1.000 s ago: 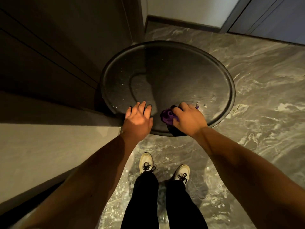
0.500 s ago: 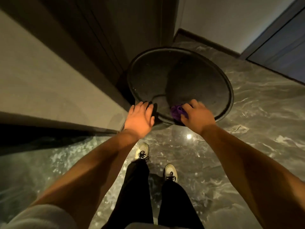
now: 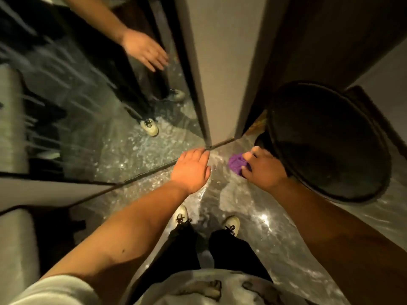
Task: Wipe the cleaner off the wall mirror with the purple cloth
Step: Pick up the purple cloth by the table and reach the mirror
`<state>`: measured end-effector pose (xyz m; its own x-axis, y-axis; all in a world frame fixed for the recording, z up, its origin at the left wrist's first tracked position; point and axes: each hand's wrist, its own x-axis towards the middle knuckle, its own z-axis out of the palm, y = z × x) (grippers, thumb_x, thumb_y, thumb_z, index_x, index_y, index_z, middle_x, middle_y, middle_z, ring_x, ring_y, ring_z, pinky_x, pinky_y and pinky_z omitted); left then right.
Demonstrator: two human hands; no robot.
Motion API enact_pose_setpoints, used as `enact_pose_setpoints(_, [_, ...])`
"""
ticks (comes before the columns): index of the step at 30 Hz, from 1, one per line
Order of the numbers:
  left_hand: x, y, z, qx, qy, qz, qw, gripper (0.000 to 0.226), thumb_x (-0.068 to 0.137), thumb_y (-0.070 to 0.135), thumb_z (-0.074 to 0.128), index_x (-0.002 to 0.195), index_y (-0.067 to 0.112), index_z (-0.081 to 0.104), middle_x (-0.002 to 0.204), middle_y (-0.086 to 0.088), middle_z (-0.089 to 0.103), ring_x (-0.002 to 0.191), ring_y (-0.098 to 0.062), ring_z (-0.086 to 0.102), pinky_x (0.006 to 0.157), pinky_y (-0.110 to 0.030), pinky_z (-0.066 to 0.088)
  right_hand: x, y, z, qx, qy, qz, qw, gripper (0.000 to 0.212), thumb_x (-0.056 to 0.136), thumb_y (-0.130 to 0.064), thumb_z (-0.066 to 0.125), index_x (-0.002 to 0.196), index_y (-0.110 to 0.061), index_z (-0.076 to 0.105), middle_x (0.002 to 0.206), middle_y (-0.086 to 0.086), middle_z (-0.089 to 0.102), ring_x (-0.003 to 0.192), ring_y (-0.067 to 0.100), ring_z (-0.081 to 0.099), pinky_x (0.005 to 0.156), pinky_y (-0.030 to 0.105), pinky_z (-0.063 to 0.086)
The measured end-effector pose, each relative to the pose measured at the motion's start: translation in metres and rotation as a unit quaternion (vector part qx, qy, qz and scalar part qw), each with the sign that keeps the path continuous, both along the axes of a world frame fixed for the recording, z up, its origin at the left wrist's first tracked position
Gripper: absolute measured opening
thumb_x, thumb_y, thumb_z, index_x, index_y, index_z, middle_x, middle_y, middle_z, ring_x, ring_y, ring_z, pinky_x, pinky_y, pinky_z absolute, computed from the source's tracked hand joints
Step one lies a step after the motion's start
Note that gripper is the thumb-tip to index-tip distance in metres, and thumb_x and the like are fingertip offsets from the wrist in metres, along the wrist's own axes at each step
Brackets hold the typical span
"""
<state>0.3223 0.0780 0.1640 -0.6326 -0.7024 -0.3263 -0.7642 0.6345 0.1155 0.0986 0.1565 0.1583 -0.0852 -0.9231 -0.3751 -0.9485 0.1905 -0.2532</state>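
Holding the purple cloth (image 3: pixel 236 164) bunched up in my right hand (image 3: pixel 263 167), low by the round black tray (image 3: pixel 328 142), which I think is empty. My left hand (image 3: pixel 192 168) is flat, fingers spread, holding nothing. The cloth looks soft and light. The wall mirror (image 3: pixel 92 102) is on my left, streaky

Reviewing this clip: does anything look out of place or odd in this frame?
Yes. A round dark-framed mirror leans on the floor against the wall corner instead of hanging. The wall mirror at left shows streaks and speckles. The right hand holds the purple cloth near the floor, touching neither.
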Motion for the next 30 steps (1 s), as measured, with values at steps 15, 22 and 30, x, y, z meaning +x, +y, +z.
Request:
enact_pose_setpoints(15, [0.315,0.02,0.072,-0.095,0.004,0.307,0.947,0.034,0.097,0.04,0.041,0.114,0.016,0.058,0.105,-0.007,0.064,0.097,-0.03,0.061,0.077,-0.041,0.046,0.264,-0.102,0.08,-0.147,0.003,0.268,0.952,0.025,0.091,-0.035,0.064,0.109,-0.018,0.064,0.108,0.007,0.055,0.099,0.032,0.059,0.068,0.039,0.054])
enact_pose_setpoints(22, [0.446,-0.003,0.106,-0.124,0.046,0.376,0.917,0.031,0.098,0.042,0.035,0.093,0.018,0.053,0.096,-0.008,0.064,0.088,-0.033,0.062,0.068,-0.041,0.047,0.397,-0.133,0.121,-0.243,-0.007,0.346,0.906,0.024,0.085,-0.033,0.063,0.098,-0.013,0.065,0.106,0.01,0.059,0.087,0.035,0.062,0.06,0.04,0.057])
enact_pose_setpoints(30, [0.543,-0.031,0.166,-0.175,0.066,0.412,0.892,0.035,0.104,0.039,0.031,0.086,0.017,0.052,0.094,-0.009,0.066,0.087,-0.032,0.062,0.059,-0.033,0.03,0.505,-0.163,0.185,-0.344,0.026,0.415,0.842,0.036,0.083,-0.04,0.044,0.095,-0.012,0.064,0.1,0.01,0.061,0.077,0.033,0.061,0.056,0.036,0.052])
